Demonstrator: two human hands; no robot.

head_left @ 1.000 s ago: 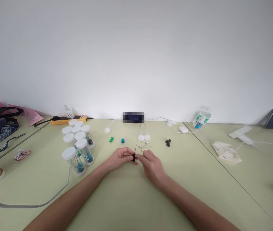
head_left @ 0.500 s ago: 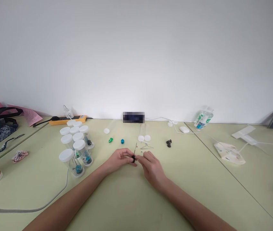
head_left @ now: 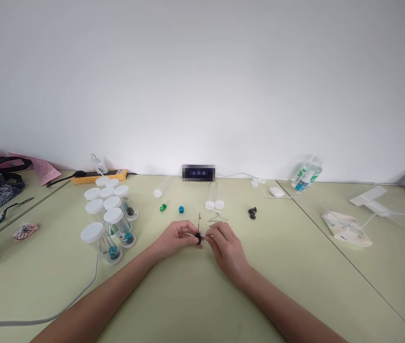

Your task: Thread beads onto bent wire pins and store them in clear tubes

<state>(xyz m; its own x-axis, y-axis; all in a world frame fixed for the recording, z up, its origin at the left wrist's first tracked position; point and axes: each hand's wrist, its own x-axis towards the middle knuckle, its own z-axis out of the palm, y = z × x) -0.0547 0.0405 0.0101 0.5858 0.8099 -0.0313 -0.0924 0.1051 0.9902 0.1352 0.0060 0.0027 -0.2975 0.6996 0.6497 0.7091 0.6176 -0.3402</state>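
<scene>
i see my left hand (head_left: 173,237) just left of the black bead (head_left: 198,238), fingertips pinched on it. a thin pin (head_left: 199,223) stands upright out of the bead, long axis vertical. right of the bead, my right hand (head_left: 225,244) pinches it too, equally near.
</scene>
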